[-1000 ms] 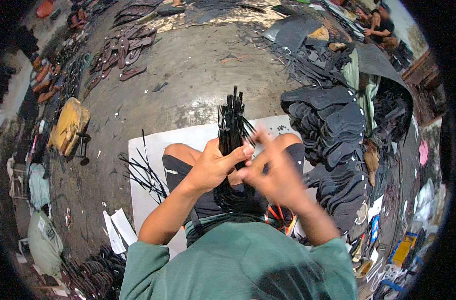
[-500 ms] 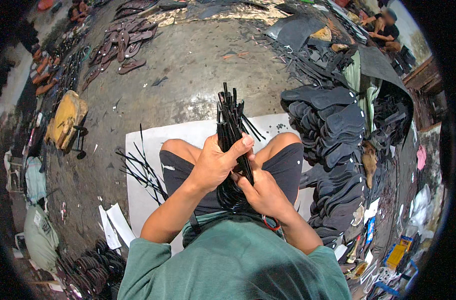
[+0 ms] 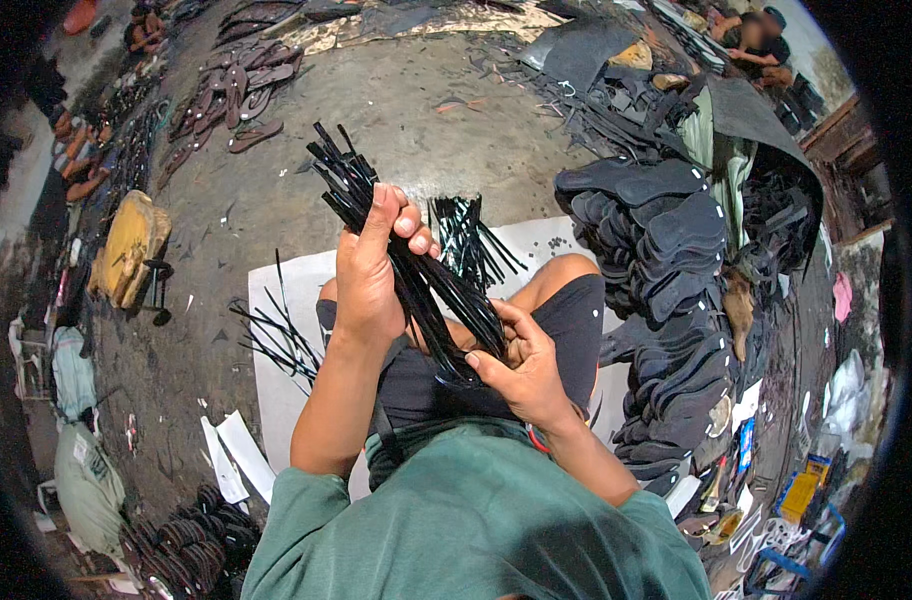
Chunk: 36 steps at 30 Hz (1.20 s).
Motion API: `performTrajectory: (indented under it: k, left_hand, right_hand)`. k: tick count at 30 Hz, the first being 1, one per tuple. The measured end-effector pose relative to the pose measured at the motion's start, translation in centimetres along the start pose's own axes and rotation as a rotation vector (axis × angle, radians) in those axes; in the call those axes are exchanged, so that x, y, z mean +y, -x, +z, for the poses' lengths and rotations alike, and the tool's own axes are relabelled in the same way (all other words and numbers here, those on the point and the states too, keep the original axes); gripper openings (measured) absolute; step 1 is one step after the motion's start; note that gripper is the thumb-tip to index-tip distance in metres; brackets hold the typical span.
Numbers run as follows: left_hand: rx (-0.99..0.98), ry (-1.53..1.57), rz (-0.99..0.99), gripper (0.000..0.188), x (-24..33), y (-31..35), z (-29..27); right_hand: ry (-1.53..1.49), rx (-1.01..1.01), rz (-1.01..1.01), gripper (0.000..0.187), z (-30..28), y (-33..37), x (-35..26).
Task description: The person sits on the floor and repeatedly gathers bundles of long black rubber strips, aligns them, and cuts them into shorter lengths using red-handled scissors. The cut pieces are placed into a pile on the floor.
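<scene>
My left hand [image 3: 369, 275] is wrapped round the upper part of a bundle of glossy black strips [image 3: 426, 300], its thumb pointing up. The loose ends fan out beyond that hand, toward the far left. My right hand [image 3: 526, 368] grips the lower part, where the strips bend round, with the thumb on the near side. The bundle slants across my lap. Just past my knees, more black strips [image 3: 464, 240] lie on a white sheet [image 3: 278, 405]. Another loose spread of black strips [image 3: 281, 335] rests left of my knee.
Stacked black sole shapes [image 3: 656, 235] rise on the right. A yellowish wooden block [image 3: 131, 245] stands to the left, brown sandals [image 3: 238, 92] lie far left, and dark stacked pieces [image 3: 191, 540] sit near left. Other people [image 3: 761, 45] sit at the far edges.
The bundle has tilted from upright to a slant toward the far left. My left hand has moved left and farther out; the strips on the sheet beyond my knees now show.
</scene>
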<state>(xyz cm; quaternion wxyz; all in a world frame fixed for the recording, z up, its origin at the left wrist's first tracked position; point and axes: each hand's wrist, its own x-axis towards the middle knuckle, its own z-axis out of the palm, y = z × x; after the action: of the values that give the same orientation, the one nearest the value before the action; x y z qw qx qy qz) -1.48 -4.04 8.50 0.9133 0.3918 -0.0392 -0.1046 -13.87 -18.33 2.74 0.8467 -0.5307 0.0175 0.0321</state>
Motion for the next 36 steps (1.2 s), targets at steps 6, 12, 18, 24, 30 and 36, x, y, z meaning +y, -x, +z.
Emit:
performTrajectory:
  k: [6,12,18,24,30,36]
  left_hand:
    - [0.11,-0.038,0.039,0.031,-0.2,-0.4,-0.3]
    - [0.234,-0.103,0.076,0.037,0.5,-0.5,0.1]
    - [0.175,-0.033,0.136,0.035,0.8,-0.3,-0.1]
    - [0.036,-0.052,0.157,0.032,-1.1,1.5,1.7]
    - [0.114,-0.064,0.087,0.026,-1.2,0.9,1.9]
    - [0.089,-0.002,0.103,0.026,-1.3,0.5,1.2]
  right_hand:
    - [0.141,0.074,-0.106,0.06,0.2,0.5,1.1]
    - [0.235,0.023,-0.142,0.062,0.0,0.0,0.4]
    - [0.353,0.029,-0.105,0.071,-0.8,-0.4,-0.6]
    - [0.954,-0.304,-0.232,0.073,0.7,-4.3,-6.2]
    - [0.671,-0.259,-0.03,0.031,0.3,-4.7,-0.8]
    - [0.661,-0.217,-0.039,0.025,0.5,-4.3,-0.5]
